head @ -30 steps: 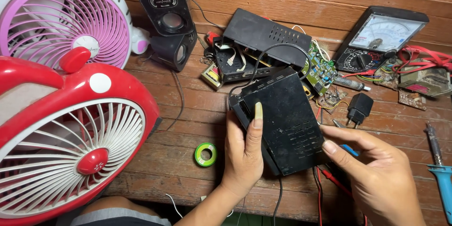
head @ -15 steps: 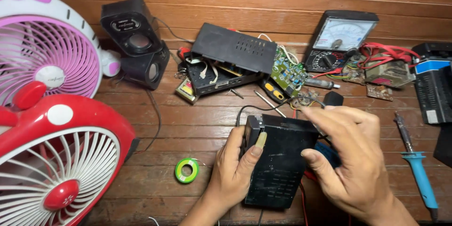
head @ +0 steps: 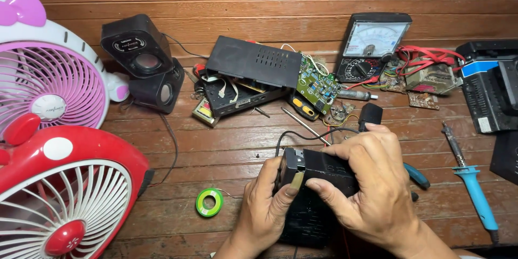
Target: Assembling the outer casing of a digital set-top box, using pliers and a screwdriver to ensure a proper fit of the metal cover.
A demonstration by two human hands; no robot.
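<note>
While my left hand grips the black box from its left end, my right hand closes over its top, above the wooden table, near the green tape roll.

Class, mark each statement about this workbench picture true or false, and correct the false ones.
1. Both hands, left hand and right hand, grip the black box. True.
2. The tape roll is blue. False: it is green.
3. The soldering iron lies right of the hands. True.
4. The meter lies beside the red fan. False: it stands at the back right, far from it.
5. Two speakers sit left of the open case. True.
</note>
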